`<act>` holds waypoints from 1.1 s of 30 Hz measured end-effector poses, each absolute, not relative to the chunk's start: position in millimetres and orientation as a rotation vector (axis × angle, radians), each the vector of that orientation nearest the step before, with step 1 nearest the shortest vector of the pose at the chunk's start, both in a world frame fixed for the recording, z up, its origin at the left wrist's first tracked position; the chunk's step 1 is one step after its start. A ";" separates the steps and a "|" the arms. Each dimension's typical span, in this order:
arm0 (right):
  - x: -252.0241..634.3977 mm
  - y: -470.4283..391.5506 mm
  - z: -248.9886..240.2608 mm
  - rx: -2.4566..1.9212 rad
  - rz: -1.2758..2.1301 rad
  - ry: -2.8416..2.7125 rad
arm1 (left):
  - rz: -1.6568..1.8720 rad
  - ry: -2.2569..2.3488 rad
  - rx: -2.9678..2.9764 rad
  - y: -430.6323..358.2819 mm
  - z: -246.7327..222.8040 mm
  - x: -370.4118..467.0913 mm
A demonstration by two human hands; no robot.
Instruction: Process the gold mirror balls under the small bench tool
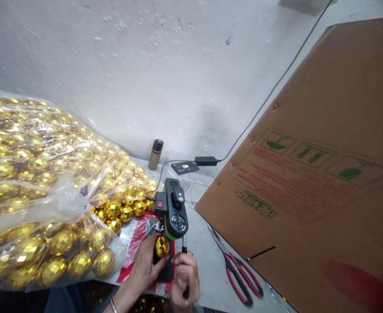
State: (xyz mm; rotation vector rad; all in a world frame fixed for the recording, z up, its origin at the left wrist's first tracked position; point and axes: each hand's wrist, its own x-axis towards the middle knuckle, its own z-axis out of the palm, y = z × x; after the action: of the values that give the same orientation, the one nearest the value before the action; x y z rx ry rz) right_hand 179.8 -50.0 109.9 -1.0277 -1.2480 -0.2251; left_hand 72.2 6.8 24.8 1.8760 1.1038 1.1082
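Observation:
A gold mirror-faceted ball (pixel 162 247) sits under the head of a small black benchtop drill press (pixel 176 208) with a red switch. My left hand (pixel 146 261) is closed around the ball's left and near sides, steadying it over the black base (pixel 166 273). At the machine's right side, my right hand (pixel 185 278) is wrapped round the feed lever (pixel 184 244); its fist hides most of the grip. The spot where the tool meets the ball is too small to make out.
A clear bag (pixel 57 191) of gold balls fills the left, with loose balls (pixel 113 209) beside it. Red-handled scissors (pixel 235 271) lie right of the machine, before a large carton (pixel 309 174). Behind stand a spray can (pixel 155 154) and a power adapter (pixel 206 161) with its cord.

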 end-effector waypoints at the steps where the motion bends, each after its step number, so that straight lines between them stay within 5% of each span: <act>1: 179.8 -50.1 107.7 -1.030 -0.238 -1.243 | 1.108 1.104 1.880 6.4 24.7 72.3; 14: 176.8 -52.3 203.2 -1.089 0.007 -1.092 | 1.215 1.056 2.109 -8.6 28.2 61.6; 20: 165.1 -57.6 190.6 -1.116 0.075 -0.993 | 1.243 0.844 2.738 -50.9 7.6 18.8; 27: 153.8 -62.3 184.1 -1.145 0.140 -0.899 | 1.292 1.793 2.591 22.8 86.0 -10.4; 33: 169.0 -57.8 172.7 -1.101 0.038 -1.061 | 0.470 2.322 2.246 87.9 141.2 -22.0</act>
State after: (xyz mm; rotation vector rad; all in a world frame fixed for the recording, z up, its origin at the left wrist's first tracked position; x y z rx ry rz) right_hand 169.0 -57.8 172.7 -1.1007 -1.0614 0.0385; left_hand -22.0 87.9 141.2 2.2463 2.3220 0.4703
